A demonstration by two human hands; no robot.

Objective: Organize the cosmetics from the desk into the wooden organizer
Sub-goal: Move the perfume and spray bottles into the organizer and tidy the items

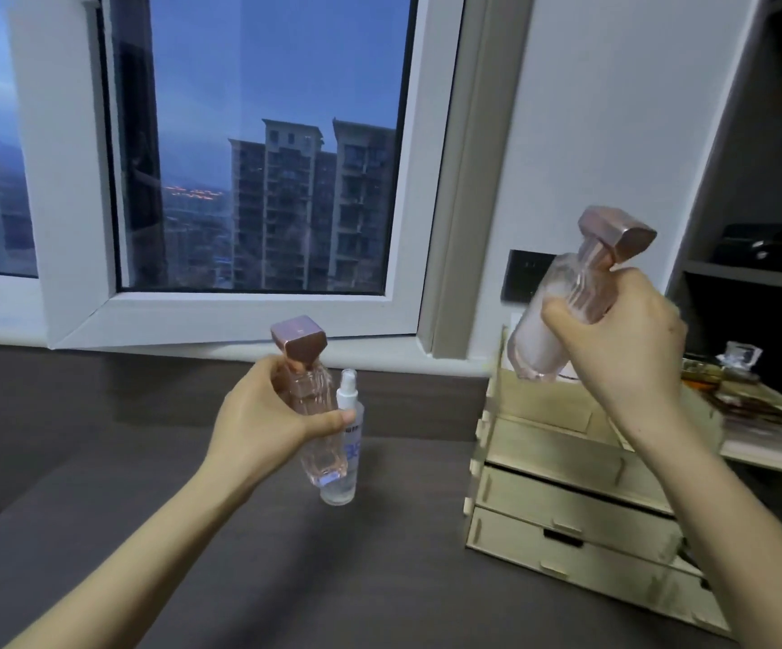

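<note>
My left hand (265, 416) grips a clear pink bottle (318, 442) with a rose-gold cap, held upright above the dark desk (192, 531). Behind that bottle stands a small clear spray bottle (349, 456) with a white nozzle and blue print. My right hand (623, 339) holds a second bottle (548, 320) with milky white contents and a rose-gold cap, tilted to the right in the air over the top of the wooden organizer (576, 522). The organizer stands at the right of the desk, with several pale wood drawers facing me.
A window with a white frame (248, 311) fills the back wall behind the desk. A dark wall socket (522, 274) sits behind the raised bottle. A glass perfume bottle (740, 358) and dark flat items (749, 405) lie on a surface right of the organizer. Dark shelves (763, 274) rise at far right.
</note>
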